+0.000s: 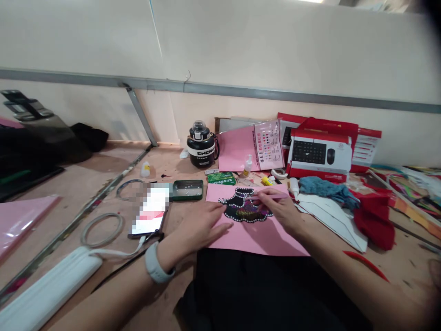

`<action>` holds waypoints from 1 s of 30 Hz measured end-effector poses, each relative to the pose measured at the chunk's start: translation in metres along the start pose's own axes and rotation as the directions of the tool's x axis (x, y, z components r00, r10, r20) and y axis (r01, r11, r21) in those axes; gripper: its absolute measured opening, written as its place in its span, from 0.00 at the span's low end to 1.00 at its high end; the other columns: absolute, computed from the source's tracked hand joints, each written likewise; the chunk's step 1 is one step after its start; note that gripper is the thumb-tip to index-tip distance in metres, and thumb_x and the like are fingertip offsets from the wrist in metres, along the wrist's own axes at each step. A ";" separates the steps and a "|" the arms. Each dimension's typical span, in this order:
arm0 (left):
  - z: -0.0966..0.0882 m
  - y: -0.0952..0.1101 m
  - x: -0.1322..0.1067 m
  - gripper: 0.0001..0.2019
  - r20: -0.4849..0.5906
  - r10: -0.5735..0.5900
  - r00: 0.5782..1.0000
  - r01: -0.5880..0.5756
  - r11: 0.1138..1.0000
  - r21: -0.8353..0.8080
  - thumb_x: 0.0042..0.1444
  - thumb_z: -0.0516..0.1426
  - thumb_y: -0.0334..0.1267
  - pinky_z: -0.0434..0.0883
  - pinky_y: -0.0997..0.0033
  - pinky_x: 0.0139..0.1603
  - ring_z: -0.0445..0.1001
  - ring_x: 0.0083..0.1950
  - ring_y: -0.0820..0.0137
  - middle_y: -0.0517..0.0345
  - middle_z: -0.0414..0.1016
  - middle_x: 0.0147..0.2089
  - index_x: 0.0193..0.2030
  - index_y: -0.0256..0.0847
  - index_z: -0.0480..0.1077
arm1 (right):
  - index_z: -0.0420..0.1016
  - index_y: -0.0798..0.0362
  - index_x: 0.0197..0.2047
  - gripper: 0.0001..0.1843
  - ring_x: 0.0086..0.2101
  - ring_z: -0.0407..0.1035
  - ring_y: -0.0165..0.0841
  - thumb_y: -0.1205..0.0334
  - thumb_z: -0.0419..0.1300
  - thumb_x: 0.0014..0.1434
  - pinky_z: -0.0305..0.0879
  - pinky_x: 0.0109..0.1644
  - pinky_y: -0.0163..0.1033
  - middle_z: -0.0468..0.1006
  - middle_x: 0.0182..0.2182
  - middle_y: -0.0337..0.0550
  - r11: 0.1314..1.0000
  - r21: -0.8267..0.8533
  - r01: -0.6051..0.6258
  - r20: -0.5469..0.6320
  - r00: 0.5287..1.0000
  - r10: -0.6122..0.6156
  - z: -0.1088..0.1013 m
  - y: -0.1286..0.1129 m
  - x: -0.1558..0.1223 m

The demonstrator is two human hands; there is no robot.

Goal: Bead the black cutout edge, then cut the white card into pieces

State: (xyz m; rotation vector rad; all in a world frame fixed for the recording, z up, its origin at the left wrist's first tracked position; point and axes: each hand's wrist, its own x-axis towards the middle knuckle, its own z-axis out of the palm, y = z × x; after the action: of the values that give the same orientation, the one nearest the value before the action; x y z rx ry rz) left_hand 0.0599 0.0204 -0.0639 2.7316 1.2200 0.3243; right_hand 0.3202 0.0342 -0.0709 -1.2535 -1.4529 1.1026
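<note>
A black piece (237, 201) edged with white pearl beads, with purple and gold glitter on it, lies on a pink sheet (255, 239). My right hand (275, 207) pinches a slim pink pen-like tool (278, 196); its tip is over the upper middle of the black piece, and its exact kind is unclear. My left hand (206, 225) rests on the sheet with fingers stretched out, fingertips at the piece's left edge. Just left of the sheet sits an open dark green tin (188, 190) with small pale bits inside.
A lit phone (149, 211) on a charging cable lies left, near a white power strip (51, 285). Behind stand a black-and-white bottle (201, 149), a small glue bottle (247, 166) and keyboard boxes (319, 154). Blue cloth (327, 191) and red cloth (375, 220) lie right.
</note>
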 end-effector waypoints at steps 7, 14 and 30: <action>0.021 0.006 0.011 0.28 0.063 0.006 0.998 -0.009 0.999 0.045 0.65 0.44 0.55 0.69 0.52 0.49 0.70 0.48 0.55 0.44 0.72 0.50 0.58 0.36 0.67 | 0.74 0.52 0.35 0.14 0.25 0.73 0.32 0.49 0.62 0.57 0.68 0.28 0.35 0.79 0.26 0.41 0.996 0.047 -0.077 -0.009 0.997 0.077 0.041 0.029 0.019; 0.020 0.007 0.013 0.28 0.088 -0.016 0.996 0.011 0.998 0.058 0.65 0.45 0.54 0.67 0.50 0.51 0.68 0.50 0.54 0.42 0.71 0.52 0.60 0.35 0.65 | 0.72 0.51 0.39 0.14 0.27 0.75 0.33 0.49 0.61 0.58 0.70 0.31 0.37 0.81 0.28 0.41 0.996 0.071 -0.054 -0.008 0.998 0.055 0.043 0.041 0.016; 0.023 0.010 0.012 0.28 0.091 -0.030 0.995 0.024 0.997 0.067 0.65 0.45 0.55 0.67 0.49 0.52 0.69 0.51 0.52 0.41 0.71 0.52 0.58 0.33 0.67 | 0.71 0.51 0.38 0.14 0.26 0.75 0.34 0.49 0.61 0.58 0.69 0.29 0.36 0.79 0.26 0.40 0.993 0.090 -0.073 -0.053 0.996 0.078 0.042 0.032 0.015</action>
State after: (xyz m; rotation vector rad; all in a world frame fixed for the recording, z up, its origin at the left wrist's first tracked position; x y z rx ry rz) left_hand 0.0801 0.0218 -0.0827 2.7477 1.2637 0.1558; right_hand 0.2837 0.0492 -0.1093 -1.2756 -1.3098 1.1597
